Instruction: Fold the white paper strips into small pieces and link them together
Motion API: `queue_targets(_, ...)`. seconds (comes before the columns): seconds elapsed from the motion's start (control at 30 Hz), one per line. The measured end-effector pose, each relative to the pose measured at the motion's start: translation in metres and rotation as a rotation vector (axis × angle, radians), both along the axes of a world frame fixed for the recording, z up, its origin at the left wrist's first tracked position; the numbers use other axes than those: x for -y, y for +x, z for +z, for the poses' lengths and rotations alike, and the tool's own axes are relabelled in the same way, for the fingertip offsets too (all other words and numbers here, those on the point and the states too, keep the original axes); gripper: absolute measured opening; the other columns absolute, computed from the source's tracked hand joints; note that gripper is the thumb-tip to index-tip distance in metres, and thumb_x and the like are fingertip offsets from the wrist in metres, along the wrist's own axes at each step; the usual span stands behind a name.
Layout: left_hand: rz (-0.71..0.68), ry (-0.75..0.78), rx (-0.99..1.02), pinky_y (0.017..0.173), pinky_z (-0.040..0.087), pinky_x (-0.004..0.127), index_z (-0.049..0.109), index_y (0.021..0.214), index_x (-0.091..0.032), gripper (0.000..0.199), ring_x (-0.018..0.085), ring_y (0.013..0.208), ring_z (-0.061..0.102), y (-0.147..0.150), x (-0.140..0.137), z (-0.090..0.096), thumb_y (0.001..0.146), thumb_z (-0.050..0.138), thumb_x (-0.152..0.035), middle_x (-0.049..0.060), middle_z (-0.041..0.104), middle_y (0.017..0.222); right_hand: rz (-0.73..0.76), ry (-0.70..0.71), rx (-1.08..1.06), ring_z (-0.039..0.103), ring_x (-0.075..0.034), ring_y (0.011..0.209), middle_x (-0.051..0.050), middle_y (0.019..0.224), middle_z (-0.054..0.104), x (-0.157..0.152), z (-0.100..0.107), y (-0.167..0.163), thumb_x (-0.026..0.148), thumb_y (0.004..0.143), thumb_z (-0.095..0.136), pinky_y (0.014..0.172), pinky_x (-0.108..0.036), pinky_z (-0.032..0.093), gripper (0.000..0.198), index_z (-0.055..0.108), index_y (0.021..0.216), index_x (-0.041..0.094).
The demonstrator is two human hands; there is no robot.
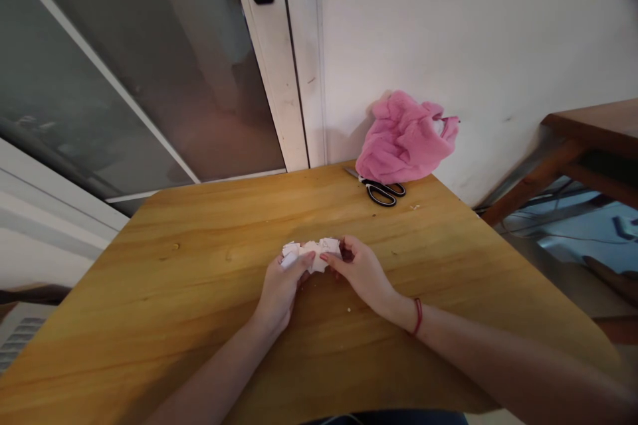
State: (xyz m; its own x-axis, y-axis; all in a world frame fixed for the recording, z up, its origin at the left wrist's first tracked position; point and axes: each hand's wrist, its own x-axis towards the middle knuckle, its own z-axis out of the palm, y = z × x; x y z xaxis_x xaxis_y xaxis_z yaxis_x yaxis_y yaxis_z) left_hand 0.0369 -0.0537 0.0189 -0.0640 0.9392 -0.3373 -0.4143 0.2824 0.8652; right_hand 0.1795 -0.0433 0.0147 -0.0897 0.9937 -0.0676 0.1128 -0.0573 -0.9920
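Between my two hands is a small bunch of white paper pieces (315, 257), folded or torn, with uneven edges. My left hand (282, 289) grips its left end, thumb laid across the front. At the right end, my right hand (363, 271) pinches the paper with thumb and fingers; a red string bracelet circles that wrist. The paper is held just above the wooden table (209, 319), near its middle. The fingers behind the paper are mostly hidden.
Black-handled scissors (381, 192) lie at the table's back, partly under a pink fluffy cloth (406, 139) against the white wall. Tiny white scraps dot the tabletop. A framed glass door (149, 66) stands behind on the left. Another wooden table (593, 123) is at the right.
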Motion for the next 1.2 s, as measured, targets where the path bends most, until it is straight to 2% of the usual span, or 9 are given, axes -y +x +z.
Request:
queue_targets(0.17, 0.005, 0.015, 0.045, 0.074, 0.049, 0.024, 0.059, 0.095, -0.014, 0.042, 0.013, 0.074, 0.064, -0.0020, -0.0015, -0.0043, 0.058, 0.077, -0.019, 0.003, 0.069, 0.082, 0.066, -0.048, -0.156, 0.051, -0.014, 0.056, 0.000, 0.067, 0.056, -0.0023, -0.0012, 0.0010, 0.038, 0.068, 0.066, 0.051, -0.026, 0.041, 0.026, 0.049, 0.077, 0.019)
queue_targets(0.37, -0.022, 0.010, 0.052, 0.072, 0.049, 0.024, 0.058, 0.096, -0.014, 0.044, 0.013, 0.072, 0.065, -0.0008, -0.0011, 0.0007, 0.056, 0.078, -0.016, 0.004, 0.069, 0.081, 0.117, -0.006, -0.075, 0.051, -0.013, 0.055, -0.001, 0.063, 0.057, -0.0017, -0.0015, 0.0012, 0.037, 0.073, 0.062, 0.053, -0.026, 0.041, 0.021, 0.054, 0.073, 0.018)
queue_targets(0.47, -0.061, 0.034, 0.039, 0.071, 0.049, 0.024, 0.062, 0.092, -0.012, 0.038, 0.014, 0.073, 0.064, 0.0009, -0.0002, 0.0022, 0.059, 0.077, -0.020, 0.005, 0.069, 0.082, 0.102, -0.005, -0.070, 0.051, -0.013, 0.055, 0.000, 0.061, 0.056, -0.0018, -0.0005, 0.0016, 0.036, 0.074, 0.061, 0.053, -0.026, 0.040, 0.020, 0.055, 0.071, 0.018)
queue_targets(0.6, -0.128, 0.073, 0.061, 0.078, 0.047, 0.027, 0.066, 0.087, -0.011, 0.031, 0.017, 0.079, 0.064, 0.0023, 0.0001, 0.0021, 0.062, 0.075, -0.027, 0.007, 0.070, 0.084, 0.081, -0.020, -0.082, 0.050, -0.013, 0.053, 0.000, 0.058, 0.056, -0.0031, -0.0002, 0.0025, 0.038, 0.072, 0.063, 0.052, -0.026, 0.039, 0.022, 0.055, 0.068, 0.018)
queue_targets(0.7, -0.092, 0.061, 0.047, 0.081, 0.047, 0.029, 0.067, 0.085, -0.012, 0.031, 0.018, 0.082, 0.064, 0.0011, -0.0011, 0.0017, 0.061, 0.075, -0.029, 0.008, 0.070, 0.085, 0.073, -0.011, -0.093, 0.049, -0.013, 0.053, 0.000, 0.058, 0.056, -0.0050, -0.0015, 0.0033, 0.038, 0.073, 0.062, 0.051, -0.025, 0.039, 0.022, 0.057, 0.068, 0.017)
queue_targets(0.9, -0.050, 0.022, 0.029, 0.070, 0.049, 0.024, 0.066, 0.083, -0.011, 0.030, 0.014, 0.068, 0.064, -0.0028, -0.0037, -0.0003, 0.060, 0.077, -0.027, 0.006, 0.070, 0.077, 0.084, -0.037, -0.161, 0.051, -0.013, 0.054, 0.000, 0.060, 0.056, -0.0052, -0.0011, 0.0018, 0.038, 0.069, 0.066, 0.051, -0.025, 0.041, 0.023, 0.057, 0.073, 0.017)
queue_targets(1.07, -0.052, 0.032, 0.057, 0.070, 0.050, 0.024, 0.065, 0.087, -0.011, 0.032, 0.013, 0.070, 0.063, -0.0036, -0.0056, 0.0000, 0.061, 0.076, -0.026, 0.006, 0.069, 0.080, 0.095, -0.046, -0.165, 0.050, -0.011, 0.053, 0.000, 0.060, 0.057, -0.0062, -0.0007, 0.0019, 0.038, 0.070, 0.065, 0.051, -0.025, 0.041, 0.024, 0.056, 0.073, 0.016)
queue_targets(1.2, -0.020, 0.014, 0.052, 0.062, 0.048, 0.020, 0.065, 0.085, -0.013, 0.030, 0.010, 0.065, 0.060, -0.0055, -0.0062, 0.0003, 0.061, 0.077, -0.026, 0.003, 0.067, 0.076, -0.030, -0.039, -0.159, 0.049, -0.011, 0.051, 0.001, 0.058, 0.056, -0.0101, -0.0011, 0.0060, 0.037, 0.071, 0.064, 0.051, -0.024, 0.039, 0.024, 0.052, 0.072, 0.016)
